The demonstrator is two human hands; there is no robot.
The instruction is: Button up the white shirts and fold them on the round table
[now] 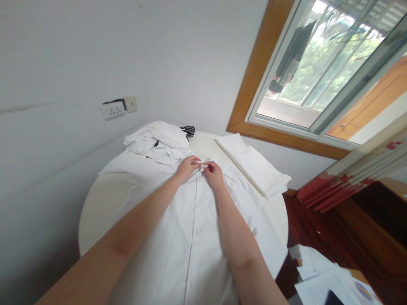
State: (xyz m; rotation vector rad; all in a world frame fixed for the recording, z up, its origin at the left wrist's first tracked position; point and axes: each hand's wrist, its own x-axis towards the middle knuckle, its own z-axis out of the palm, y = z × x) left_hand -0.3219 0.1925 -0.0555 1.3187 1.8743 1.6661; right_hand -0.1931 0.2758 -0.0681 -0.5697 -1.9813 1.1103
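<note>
A white button-front shirt (178, 250) lies spread over a round cream table (98, 203), its front placket running toward me. At the shirt's far end, by the collar, my left hand (190, 166) pinches the white fabric between thumb and fingers. Close beside it, my right hand (213, 173) is closed on the same part of the shirt, fingers curled. The small detail between the fingertips is hidden. Beyond my left hand sits a crumpled pile of white clothes (159, 137), with a black-and-white striped piece (188, 130) at its far side.
A folded white garment (251, 165) rests on the table's right side. The wall with a socket (112, 110) stands behind, and a wood-framed window (305, 72) is at the right. Papers (333, 288) lie low at the right, near a red-and-white curtain (349, 178).
</note>
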